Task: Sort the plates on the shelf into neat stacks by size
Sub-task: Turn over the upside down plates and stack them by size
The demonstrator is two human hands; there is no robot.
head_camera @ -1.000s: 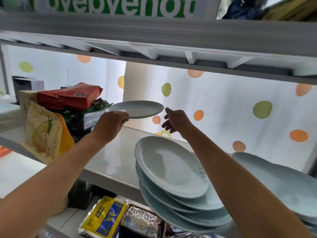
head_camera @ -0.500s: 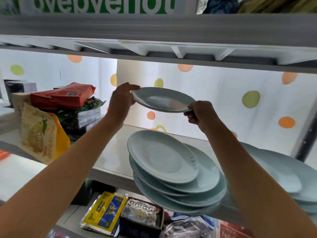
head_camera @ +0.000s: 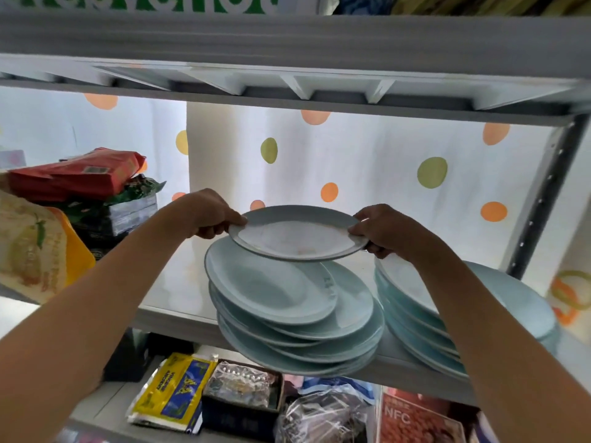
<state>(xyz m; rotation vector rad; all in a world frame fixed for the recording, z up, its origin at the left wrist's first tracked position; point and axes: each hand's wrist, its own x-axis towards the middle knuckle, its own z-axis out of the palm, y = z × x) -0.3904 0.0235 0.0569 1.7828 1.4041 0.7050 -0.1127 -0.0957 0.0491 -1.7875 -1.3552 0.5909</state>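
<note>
Along the bottom of the frame, nearest the camera, a lower level holds a yellow-and-blue packet (head_camera: 169, 391), a dark box of wrapped items (head_camera: 241, 399) and a red carton (head_camera: 415, 420); none of these bears on the job.

Above them, at centre frame, the middle stack (head_camera: 294, 318) of pale blue plates sits on the shelf (head_camera: 172, 282), overhanging its front edge. It is far from neat: the plates are fanned out and offset from one another, and the top one looks smaller than those beneath. At lower right, a second stack (head_camera: 479, 314) of larger plates stands just beside it, partly hidden behind the right forearm, and it too looks staggered.

Higher in the centre, both hands carry a small plate (head_camera: 295, 233) level in the air, just over the middle stack and not touching it. The left hand (head_camera: 208, 215) is clenched on the plate's left rim, thumb on top; the right hand (head_camera: 382, 230) pinches the right rim likewise.

By my judgement the sorting is at an early stage: this plate has no settled place yet, and both stacks want squaring and separating by size. The bare shelf left of centre seems the obvious room for a new pile.

At mid-left, a yellow pouch (head_camera: 35, 247) and red packets (head_camera: 73, 175) atop boxes limit that room. The upper shelf (head_camera: 287, 87) caps lifting height. Farthest back hangs a spotted backdrop (head_camera: 367, 161).
</note>
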